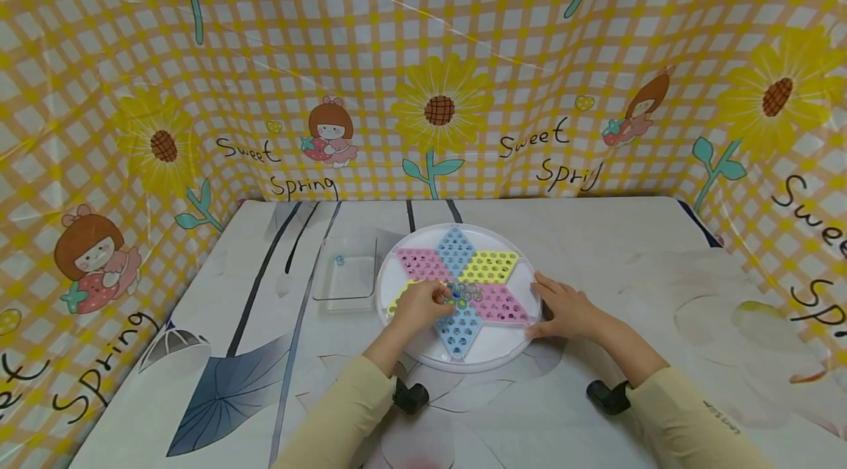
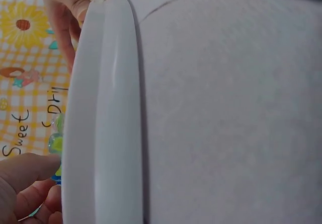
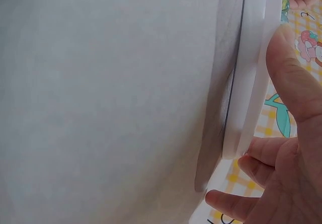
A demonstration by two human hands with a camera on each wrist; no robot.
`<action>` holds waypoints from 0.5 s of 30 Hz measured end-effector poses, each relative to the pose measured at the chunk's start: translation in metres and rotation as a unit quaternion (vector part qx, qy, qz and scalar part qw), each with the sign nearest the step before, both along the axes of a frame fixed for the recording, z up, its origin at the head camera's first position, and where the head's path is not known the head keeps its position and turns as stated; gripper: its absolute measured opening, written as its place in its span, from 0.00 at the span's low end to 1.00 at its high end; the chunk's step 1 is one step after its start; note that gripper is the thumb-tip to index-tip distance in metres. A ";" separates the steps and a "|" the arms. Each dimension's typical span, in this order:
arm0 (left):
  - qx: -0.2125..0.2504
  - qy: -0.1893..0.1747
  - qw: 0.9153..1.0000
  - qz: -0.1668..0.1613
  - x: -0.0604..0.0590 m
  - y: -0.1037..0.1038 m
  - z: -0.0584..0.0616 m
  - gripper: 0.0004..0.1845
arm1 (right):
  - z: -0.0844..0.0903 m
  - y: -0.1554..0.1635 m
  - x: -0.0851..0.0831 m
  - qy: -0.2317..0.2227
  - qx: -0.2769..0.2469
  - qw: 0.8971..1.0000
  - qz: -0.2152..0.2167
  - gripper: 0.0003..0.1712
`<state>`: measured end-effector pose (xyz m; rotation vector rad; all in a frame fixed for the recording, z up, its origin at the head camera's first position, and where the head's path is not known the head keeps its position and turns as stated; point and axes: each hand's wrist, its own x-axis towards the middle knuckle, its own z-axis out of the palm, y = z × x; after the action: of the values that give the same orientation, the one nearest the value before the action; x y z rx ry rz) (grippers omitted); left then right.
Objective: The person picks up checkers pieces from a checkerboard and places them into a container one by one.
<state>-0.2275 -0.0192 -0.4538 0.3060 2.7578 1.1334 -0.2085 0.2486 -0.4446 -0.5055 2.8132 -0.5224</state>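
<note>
A round white Chinese checkers board (image 1: 492, 351), with a star of pink, blue and yellow points, lies on the table. Glass marbles (image 1: 471, 294) cluster in its middle holes. Reaching over the board's left side, my left hand (image 1: 418, 309) has its fingers curled and pinches a marble at the cluster; in the left wrist view a blue and yellow marble (image 2: 58, 173) shows between thumb and fingers. My right hand (image 1: 570, 313) rests against the board's right rim, thumb and fingers spread along it. The right wrist view shows its thumb (image 3: 289, 68) touching the rim.
A clear plastic box (image 1: 344, 298) stands left of the board, with one blue marble (image 1: 340, 260) inside. The table has a printed white cover (image 1: 635, 234). A yellow checked cloth (image 1: 370, 35) hangs behind and at both sides.
</note>
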 end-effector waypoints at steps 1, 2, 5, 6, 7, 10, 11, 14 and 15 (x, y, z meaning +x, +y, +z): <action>-0.004 0.003 1.000 0.001 0.000 0.000 0.000 0.09 | 0.000 0.000 0.000 0.001 0.000 1.000 0.001 0.56; -0.009 0.005 1.000 0.003 0.000 0.001 0.000 0.08 | 0.000 0.000 0.000 0.002 -0.001 1.000 0.002 0.56; -0.023 0.011 1.000 0.006 -0.001 0.002 0.000 0.08 | 0.000 0.000 0.000 0.004 0.000 1.000 0.004 0.56; -0.026 0.011 1.000 0.007 -0.001 0.002 0.000 0.08 | 0.000 0.000 0.000 0.004 0.000 1.000 0.003 0.56; -0.030 0.013 0.999 0.007 -0.001 0.002 0.000 0.08 | 0.000 0.000 0.000 0.003 0.000 1.000 0.002 0.56; -0.035 0.019 0.999 0.007 -0.001 0.002 0.000 0.09 | 0.000 0.000 0.000 0.004 0.002 1.000 0.003 0.55; -0.036 0.022 0.999 0.008 -0.001 0.002 0.000 0.09 | 0.000 -0.001 0.000 0.004 0.002 1.000 0.003 0.55; -0.035 0.022 0.999 0.009 0.000 0.001 0.001 0.08 | 0.000 0.000 -0.001 0.006 0.006 1.000 0.003 0.56; -0.029 0.017 0.999 0.010 0.000 0.001 0.001 0.08 | 0.000 0.000 -0.001 0.005 0.007 1.000 0.002 0.56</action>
<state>-0.2273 -0.0181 -0.4528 0.2950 2.8241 1.0598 -0.2094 0.2483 -0.4450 -0.5138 2.8229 -0.5012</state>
